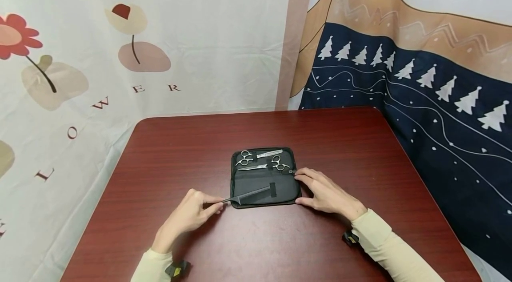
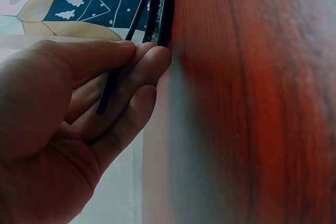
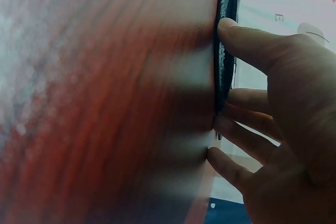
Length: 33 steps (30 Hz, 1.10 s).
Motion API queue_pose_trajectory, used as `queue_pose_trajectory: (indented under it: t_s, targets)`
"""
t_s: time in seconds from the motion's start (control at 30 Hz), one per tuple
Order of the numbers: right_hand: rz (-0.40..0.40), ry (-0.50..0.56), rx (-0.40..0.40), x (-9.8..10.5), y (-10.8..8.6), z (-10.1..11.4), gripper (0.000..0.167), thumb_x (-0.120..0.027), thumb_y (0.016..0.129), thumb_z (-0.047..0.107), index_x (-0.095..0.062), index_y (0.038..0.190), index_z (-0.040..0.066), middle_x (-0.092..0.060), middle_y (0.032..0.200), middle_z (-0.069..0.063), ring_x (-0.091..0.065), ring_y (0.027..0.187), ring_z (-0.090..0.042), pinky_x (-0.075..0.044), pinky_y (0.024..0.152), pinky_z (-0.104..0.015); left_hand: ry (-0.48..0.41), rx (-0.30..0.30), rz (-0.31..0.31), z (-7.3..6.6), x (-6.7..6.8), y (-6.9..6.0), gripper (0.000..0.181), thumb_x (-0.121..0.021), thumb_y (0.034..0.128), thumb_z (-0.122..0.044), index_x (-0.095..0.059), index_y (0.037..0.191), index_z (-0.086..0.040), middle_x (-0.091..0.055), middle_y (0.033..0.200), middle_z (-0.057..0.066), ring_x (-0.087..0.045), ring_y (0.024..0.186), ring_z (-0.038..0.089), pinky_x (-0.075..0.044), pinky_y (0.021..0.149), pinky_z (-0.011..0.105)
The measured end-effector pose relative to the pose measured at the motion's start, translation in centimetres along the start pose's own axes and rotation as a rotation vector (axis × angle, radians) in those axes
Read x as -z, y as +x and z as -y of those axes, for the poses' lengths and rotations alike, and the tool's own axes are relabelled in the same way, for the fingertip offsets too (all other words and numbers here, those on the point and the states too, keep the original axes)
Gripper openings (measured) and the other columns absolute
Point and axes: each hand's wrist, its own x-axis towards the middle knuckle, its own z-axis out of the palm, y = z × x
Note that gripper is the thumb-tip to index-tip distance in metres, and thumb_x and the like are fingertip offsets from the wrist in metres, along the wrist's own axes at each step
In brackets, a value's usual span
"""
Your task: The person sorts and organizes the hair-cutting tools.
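Comb (image 1: 254, 193) slanting right across lower panel of open blk case (image 1: 256, 178), thin tail pinched tight btwn thumb + fingers of L grip (image 1: 190, 211), other end up at the small loop (image 1: 273, 189), can't tell if tucked under. Over on the other side, R grip (image 1: 328, 194) spread loose, thumb + fingertips just touching case's R edge; 2 prs scissors (image 1: 270, 154) lying in upper half, case flat on red-brown counter (image 1: 172, 153).

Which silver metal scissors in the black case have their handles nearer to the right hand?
The lower silver metal scissors, nearer the black comb, point left; the upper silver metal scissors point right.
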Motion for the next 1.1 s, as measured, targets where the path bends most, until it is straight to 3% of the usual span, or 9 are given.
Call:
queue_pose_trajectory:
  t_s: [0.13,0.23,0.4,0.53,0.83,1.1]
  targets:
    - [0.003,0.003,-0.005,0.0,0.0,0.1,0.064,-0.093,0.095,0.038,-0.072,0.143,0.0,-0.069,0.147,-0.009,-0.068,0.138,-0.028,-0.056,0.12,-0.052,0.02,-0.033,-0.004,-0.2,0.3,0.5,0.014,-0.081,0.101,-0.005,-0.091,0.111,-0.006,-0.087,0.085,0.0,-0.051,0.063,-0.012,-0.044,0.056,0.013]
    - [0.005,0.004,-0.006,0.1,0.0,0.1,0.064,-0.093,0.095,0.037,-0.072,0.142,0.0,-0.069,0.147,-0.009,-0.068,0.138,-0.028,-0.056,0.12,-0.052,0.064,-0.101,-0.041,-0.3,0.5,1.1,0.013,-0.082,0.0996,-0.003,-0.091,0.108,-0.007,-0.087,0.085,-0.001,-0.054,0.066,-0.012,-0.047,0.058,0.013]
    - [0.008,0.002,-0.007,0.1,0.1,0.1,0.064,-0.094,0.094,0.038,-0.072,0.142,0.0,-0.069,0.147,-0.009,-0.068,0.138,-0.029,-0.056,0.12,-0.052,0.15,-0.209,-0.114,-0.1,0.4,2.3,0.013,-0.085,0.0963,0.0,-0.091,0.103,-0.009,-0.088,0.088,-0.001,-0.07,0.076,-0.006,-0.059,0.068,0.02]
    - [0.004,0.001,-0.007,0.1,0.0,0.2,0.064,-0.094,0.094,0.037,-0.072,0.141,0.0,-0.069,0.147,-0.009,-0.068,0.137,-0.028,-0.056,0.12,-0.052,0.178,-0.25,-0.14,0.1,0.2,3.0,0.012,-0.086,0.0951,0.001,-0.091,0.102,-0.008,-0.088,0.091,0.001,-0.08,0.08,0.005,-0.064,0.07,0.026]
    - [0.014,0.016,-0.025,0.1,0.0,0.4,0.064,-0.094,0.094,0.037,-0.072,0.142,0.001,-0.069,0.147,-0.009,-0.068,0.137,-0.028,-0.056,0.12,-0.052,0.203,-0.269,-0.147,0.4,-0.2,3.5,0.012,-0.086,0.0937,0.003,-0.09,0.1,-0.006,-0.087,0.088,0.001,-0.081,0.079,0.011,-0.065,0.071,0.029]
    - [0.009,0.016,-0.017,0.2,0.0,0.3,0.064,-0.094,0.094,0.037,-0.073,0.141,0.0,-0.069,0.146,-0.008,-0.068,0.137,-0.028,-0.056,0.12,-0.052,0.222,-0.251,-0.143,0.0,-0.4,3.7,0.012,-0.085,0.0942,0.002,-0.09,0.102,-0.006,-0.087,0.09,0.003,-0.084,0.082,0.015,-0.068,0.074,0.034]
